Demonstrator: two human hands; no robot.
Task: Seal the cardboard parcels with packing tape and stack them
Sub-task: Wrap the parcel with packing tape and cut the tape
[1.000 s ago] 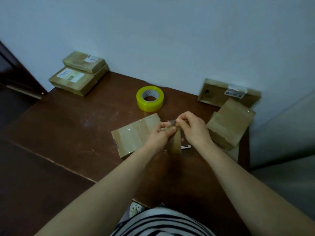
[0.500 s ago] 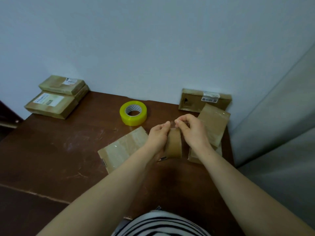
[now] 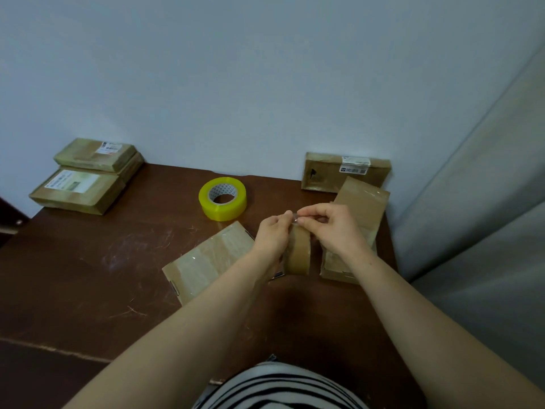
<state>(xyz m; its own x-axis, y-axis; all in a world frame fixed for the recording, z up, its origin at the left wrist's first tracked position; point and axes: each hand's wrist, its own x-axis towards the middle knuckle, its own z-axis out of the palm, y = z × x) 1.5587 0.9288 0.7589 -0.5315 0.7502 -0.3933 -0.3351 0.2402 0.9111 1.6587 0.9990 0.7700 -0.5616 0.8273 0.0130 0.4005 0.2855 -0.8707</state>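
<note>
A brown roll of packing tape (image 3: 298,251) stands on edge above the table, gripped by my left hand (image 3: 271,234). My right hand (image 3: 330,225) pinches the loose tape end at the top of the roll, thumb and finger tips meeting my left fingertips. A flat cardboard parcel (image 3: 206,261) lies on the brown table (image 3: 88,276) just left of my hands. Right of them, a parcel (image 3: 364,208) leans over another one (image 3: 333,267).
A yellow tape roll (image 3: 223,198) lies flat behind the hands. Two labelled parcels (image 3: 85,175) are stacked at the back left corner. One labelled parcel (image 3: 345,172) leans on the white wall. A small metal tool pokes out under my left wrist. A grey curtain hangs at right.
The camera has turned right, shifting the whole scene left in view. My hands keep the brown roll; the right fingers now pinch the tape end at its top.
</note>
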